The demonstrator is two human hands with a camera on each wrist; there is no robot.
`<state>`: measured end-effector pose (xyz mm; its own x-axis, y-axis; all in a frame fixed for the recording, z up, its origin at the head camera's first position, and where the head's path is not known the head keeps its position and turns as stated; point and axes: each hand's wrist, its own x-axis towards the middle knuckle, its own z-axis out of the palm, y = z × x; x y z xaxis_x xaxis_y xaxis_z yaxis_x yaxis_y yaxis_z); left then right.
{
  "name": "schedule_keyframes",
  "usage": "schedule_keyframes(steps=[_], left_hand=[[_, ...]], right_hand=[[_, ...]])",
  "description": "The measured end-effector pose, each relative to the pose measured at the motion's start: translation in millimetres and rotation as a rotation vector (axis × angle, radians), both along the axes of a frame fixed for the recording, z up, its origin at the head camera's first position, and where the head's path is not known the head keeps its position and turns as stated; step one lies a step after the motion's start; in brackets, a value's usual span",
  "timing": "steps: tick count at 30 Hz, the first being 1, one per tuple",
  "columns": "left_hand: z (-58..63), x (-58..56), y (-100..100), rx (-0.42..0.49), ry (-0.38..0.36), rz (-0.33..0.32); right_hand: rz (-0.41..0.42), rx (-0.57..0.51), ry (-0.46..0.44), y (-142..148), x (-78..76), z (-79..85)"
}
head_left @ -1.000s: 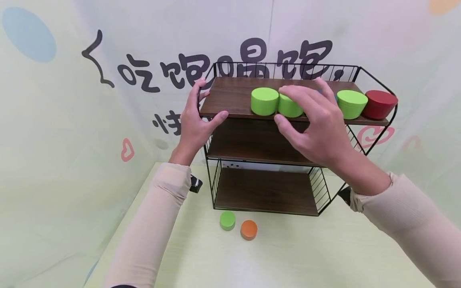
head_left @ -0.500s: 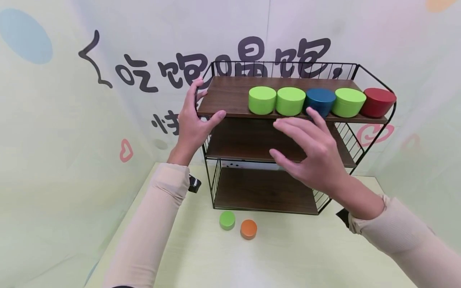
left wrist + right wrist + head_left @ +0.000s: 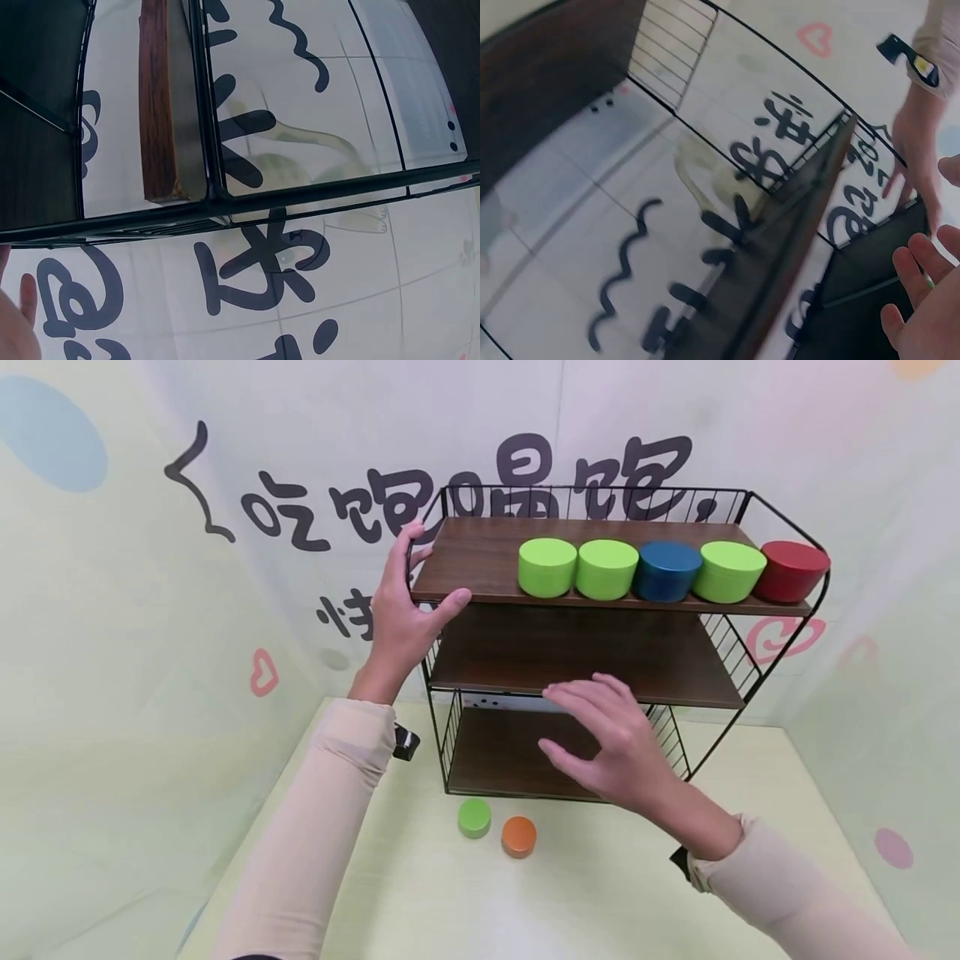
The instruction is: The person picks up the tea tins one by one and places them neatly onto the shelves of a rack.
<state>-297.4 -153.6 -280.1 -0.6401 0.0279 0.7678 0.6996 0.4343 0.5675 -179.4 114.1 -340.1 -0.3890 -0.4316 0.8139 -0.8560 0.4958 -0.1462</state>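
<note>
Backdrop: pale printed wall sheet (image 3: 465, 410) with black brush-style Chinese characters, behind a pale yellow-green tabletop (image 3: 600, 893).
Rack: three-tier rack (image 3: 480, 556), black wire frame, dark brown wood-look boards, standing on the tabletop.
Top board row, left to right along front edge: light green round tub (image 3: 547, 568), second light green round tub (image 3: 606, 570), blue round tub (image 3: 667, 572), third light green round tub (image 3: 729, 572), dark red round tub (image 3: 792, 572).
Tabletop pair: small green round tub (image 3: 474, 819) and orange round tub (image 3: 519, 837), upright, side by side in front of the rack's bottom board; round tops, no long axis in plan.
Offset: pair sits below and left of the right hand (image 3: 607, 739); right is the nearer hand, orange the nearer tub.
Right hand pose: raised before the lower tiers, fingers extended leftward, thumb apart, holding nothing.
Left hand pose: left hand (image 3: 408, 606) grips top board's left end, thumb on front edge, fingers around side frame.
</note>
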Motion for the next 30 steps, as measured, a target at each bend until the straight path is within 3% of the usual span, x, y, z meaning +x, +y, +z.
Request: schedule_keyframes(steps=[6,19,30], left_hand=[[0.8,0.5,0.8,0.014,-0.014,-0.009],[-1.3,-0.9,1.1,-0.005,0.004,0.006],[-2.0,-3.2,0.6,-0.012,0.017,0.010]], right_hand=[[-0.004,0.030,-0.071,-3.9,3.1,-21.5],[-0.002,0.035,-0.131,-10.2,5.3,-52.2],[-0.001,0.027,-0.195,-17.7,6.9,-88.4]])
